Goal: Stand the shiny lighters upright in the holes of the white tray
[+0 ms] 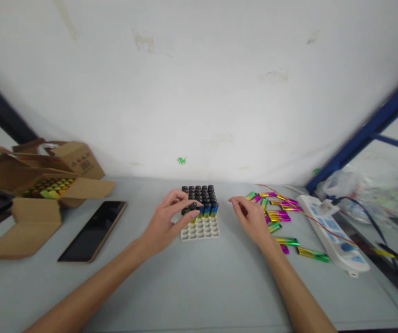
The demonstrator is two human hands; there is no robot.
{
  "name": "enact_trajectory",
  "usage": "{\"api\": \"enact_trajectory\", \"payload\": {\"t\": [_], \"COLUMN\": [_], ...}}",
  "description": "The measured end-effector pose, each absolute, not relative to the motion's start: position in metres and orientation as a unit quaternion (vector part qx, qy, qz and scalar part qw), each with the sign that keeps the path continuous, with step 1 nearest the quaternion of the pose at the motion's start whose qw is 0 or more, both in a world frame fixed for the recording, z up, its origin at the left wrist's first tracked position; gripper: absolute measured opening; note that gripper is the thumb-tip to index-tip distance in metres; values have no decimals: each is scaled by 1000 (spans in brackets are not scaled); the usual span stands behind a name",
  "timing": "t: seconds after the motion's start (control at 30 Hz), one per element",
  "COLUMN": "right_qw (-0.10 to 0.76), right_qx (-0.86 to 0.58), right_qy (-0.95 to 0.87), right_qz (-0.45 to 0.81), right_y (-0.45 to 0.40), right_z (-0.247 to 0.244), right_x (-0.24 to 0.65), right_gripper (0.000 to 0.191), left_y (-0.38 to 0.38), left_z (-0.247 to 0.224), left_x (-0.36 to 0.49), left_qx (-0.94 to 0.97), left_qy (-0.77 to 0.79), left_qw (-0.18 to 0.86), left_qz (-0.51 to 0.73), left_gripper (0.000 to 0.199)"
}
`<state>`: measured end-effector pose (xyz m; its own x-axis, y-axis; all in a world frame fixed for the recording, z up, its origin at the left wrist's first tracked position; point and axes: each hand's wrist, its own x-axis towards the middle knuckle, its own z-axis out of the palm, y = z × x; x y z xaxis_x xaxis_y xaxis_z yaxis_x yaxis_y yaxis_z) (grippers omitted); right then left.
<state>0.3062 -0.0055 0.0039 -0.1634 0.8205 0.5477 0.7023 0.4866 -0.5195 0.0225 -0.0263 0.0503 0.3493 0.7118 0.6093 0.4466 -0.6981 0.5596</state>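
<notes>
A white tray (201, 232) with rows of round holes lies on the table. Its back rows hold several upright cylinders (206, 209) with black tops and blue-yellow sides. At the tray's left side my left hand (164, 222) pinches one black-topped cylinder (194, 206) between thumb and fingers, over the front of the filled rows. My right hand (251, 218) is right of the tray, thumb and fingers close together; whether anything is between them is too small to tell. Beside it, several shiny green, yellow and magenta cylinders (278, 215) lie loose.
An open cardboard box (39, 226) with more cylinders stands at the left, a phone (93, 231) lying beside it. A white power strip (334, 236) with cables is at the right. Behind the table (199, 286) rises a white wall.
</notes>
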Motion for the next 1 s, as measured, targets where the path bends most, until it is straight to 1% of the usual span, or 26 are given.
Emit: {"api": "enact_trajectory", "payload": {"t": [0.13,0.23,0.33,0.5,0.67,0.8,0.9,1.0], "right_qw": [408,408,408,418,415,415,428,433], "right_qx": [-491,-487,-487,-481,-480,-485,-506,-525], "right_qy": [-766,-768,-767,-767,-769,-768,-748,-733], "right_qz": [78,85,87,78,76,61,41,26], "right_y": [-8,-8,-8,-8,-8,-8,-6,-4], "right_z": [6,7,8,10,11,13,16,17], "right_x": [304,303,303,305,307,312,319,327], "right_gripper": [27,27,28,27,26,26,29,32], "left_y": [-17,-10,-3,5,4,6,9,9], "left_z": [50,43,33,20,20,21,24,27], "left_x": [27,32,34,35,36,33,29,28], "left_qx": [832,833,834,862,862,866,871,877], "left_qy": [321,329,354,308,304,269,265,262], "left_qw": [118,101,60,-8,-27,-44,-35,-26], "left_qz": [437,432,419,403,404,419,411,402], "left_gripper": [24,20,16,13,14,14,12,14]}}
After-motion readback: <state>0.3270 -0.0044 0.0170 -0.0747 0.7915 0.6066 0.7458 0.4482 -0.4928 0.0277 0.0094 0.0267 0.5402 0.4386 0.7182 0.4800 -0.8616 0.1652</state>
